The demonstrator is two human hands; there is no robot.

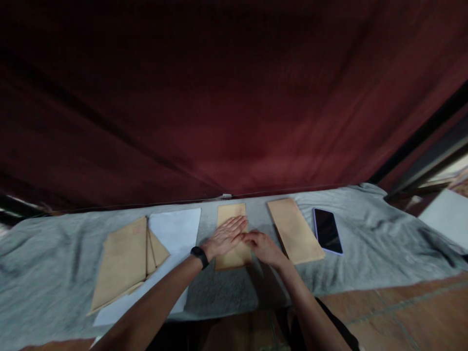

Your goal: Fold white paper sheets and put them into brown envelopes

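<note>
A brown paper envelope (231,211) lies lengthwise in the middle of the cloth-covered surface. My left hand (228,236) rests flat across it, fingers stretched out, with a black band (200,255) on the wrist. At the envelope's right edge is my right hand (263,247), its fingers curled in and their tips touching or close to the left fingers. What the right fingertips pinch, if anything, is hidden. Close by on the right, brown envelopes (295,231) lie in what looks like a neat stack.
White paper sheets (177,226) lie on the left, partly under a loose pile of brown envelopes (122,258). A phone (327,231) with a purple edge lies at right. Grey cloth (376,248) covers the surface; a dark red curtain (234,122) hangs behind it.
</note>
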